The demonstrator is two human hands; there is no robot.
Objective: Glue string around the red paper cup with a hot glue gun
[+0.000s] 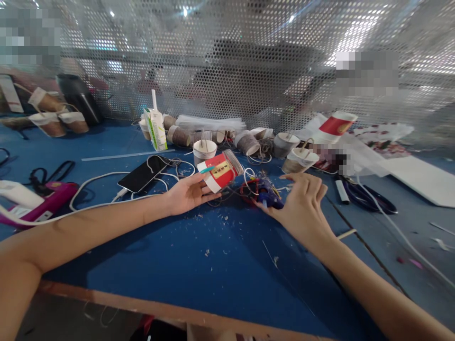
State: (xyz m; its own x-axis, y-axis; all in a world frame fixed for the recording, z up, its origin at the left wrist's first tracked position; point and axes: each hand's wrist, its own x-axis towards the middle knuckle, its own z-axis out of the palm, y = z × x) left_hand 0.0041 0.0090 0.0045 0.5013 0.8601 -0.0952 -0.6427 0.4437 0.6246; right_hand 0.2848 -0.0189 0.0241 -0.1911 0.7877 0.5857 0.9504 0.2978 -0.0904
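My left hand point(188, 193) is closed around a red and white paper cup point(223, 174) with yellow lettering, tilted on its side. A brown band shows around one end of the cup. A short turquoise strip point(208, 169) lies across its white edge. My right hand point(302, 203) is spread over the table, thumb and forefinger wide apart. Its thumb tip reaches the edge of a dark blue object point(268, 195), whose kind I cannot make out; whether they touch is unclear. Red wire point(249, 189) and white cord lie beside that object.
Behind my hands stand several paper cups point(204, 150) with twine handles and a drink carton point(155, 128). A phone point(144, 174) on a white cable and a purple power strip point(44, 203) lie left. Dark-handled scissors point(371, 196) lie right. Scraps dot the blue table point(227, 274).
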